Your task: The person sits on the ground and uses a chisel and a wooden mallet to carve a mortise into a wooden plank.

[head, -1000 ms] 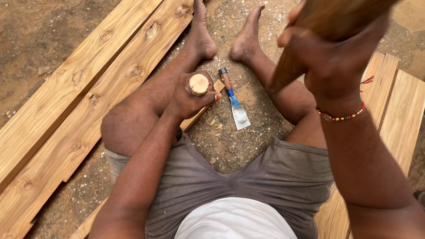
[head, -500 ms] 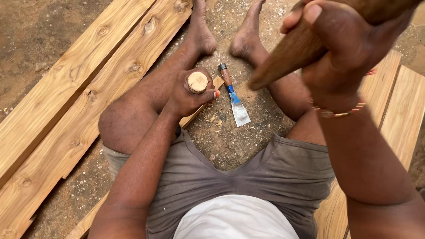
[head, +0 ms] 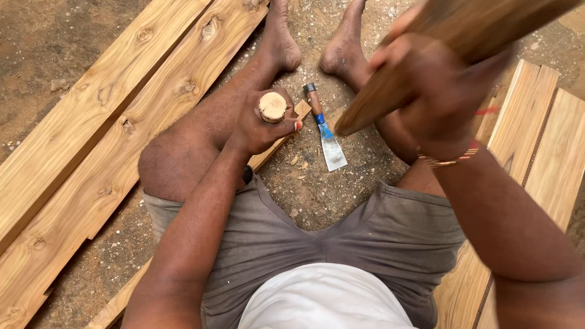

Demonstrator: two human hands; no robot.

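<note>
The wooden mallet (head: pixel 451 45) has swung down and toward the middle of the view since half a second ago, its lower end now hanging just above the sandy ground (head: pixel 317 195) between the person's thighs, and it is blurred with motion. The right hand (head: pixel 442 91) is clenched around the mallet's thick shaft, a beaded bracelet (head: pixel 445 159) circling the wrist. The left hand (head: pixel 262 125) has kept its place near the left knee, its grip closed around an upright wooden handle (head: pixel 272 107), whose round, pale end grain faces the camera; what lies below the fist is hidden by the fingers. A narrow wooden strip (head: pixel 286 131) runs under that hand, slanting toward the near left of the ground. Just to the right of the left hand, a flat chisel (head: pixel 326 129) with a brown handle, a blue collar and a broad steel blade lies on the ground, touched by neither hand, its blade pointing toward the person. Wood chips are scattered around it. The person sits with legs apart in grey shorts (head: pixel 341 244), bare feet (head: pixel 317 42) near the far edge of the ground. Long knotty planks (head: pixel 103 134) lie along the left side, and more pale boards (head: pixel 542 140) lie along the right side.
</note>
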